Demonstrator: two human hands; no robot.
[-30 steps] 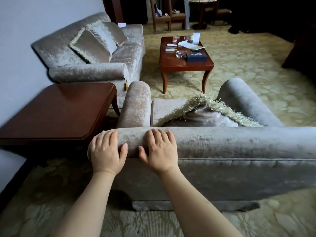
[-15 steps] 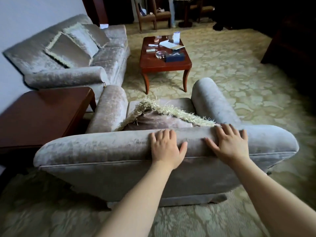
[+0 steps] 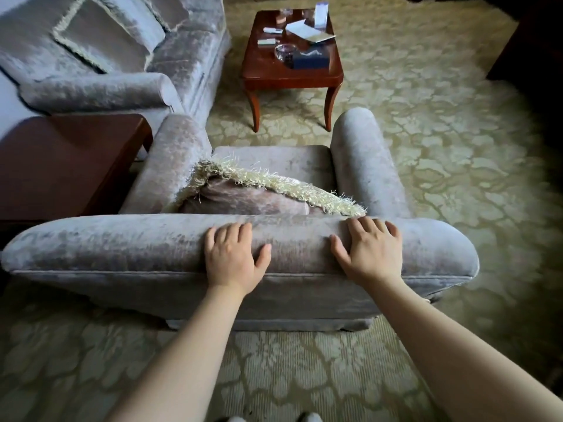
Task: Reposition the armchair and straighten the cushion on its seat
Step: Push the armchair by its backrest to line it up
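- Person stands behind the armchair [image 3: 128,251], looking down over its rolled backrest; the chair faces away, toward the coffee table [image 3: 268,71].
- Left hand [image 3: 233,258] lies palm-down on the backrest top near its middle, fingers spread and draped over the roll, thumb out to the right. It presses flat on the fabric, nothing enclosed.
- Right hand [image 3: 370,252] rests the same way further right, near the right armrest [image 3: 362,166]; fingers splayed over the crest, thumb toward the left hand.
- Cushion [image 3: 243,199] with cream fringe sits on the seat, leaning against the inside of the backrest, tilted, its higher corner by the left armrest [image 3: 173,159].
- Side table [image 3: 61,159] stands just beside the left armrest.
- Sofa [image 3: 128,65] with fringed pillows beyond, at upper left.
- Patterned carpet [image 3: 441,153] underfoot.
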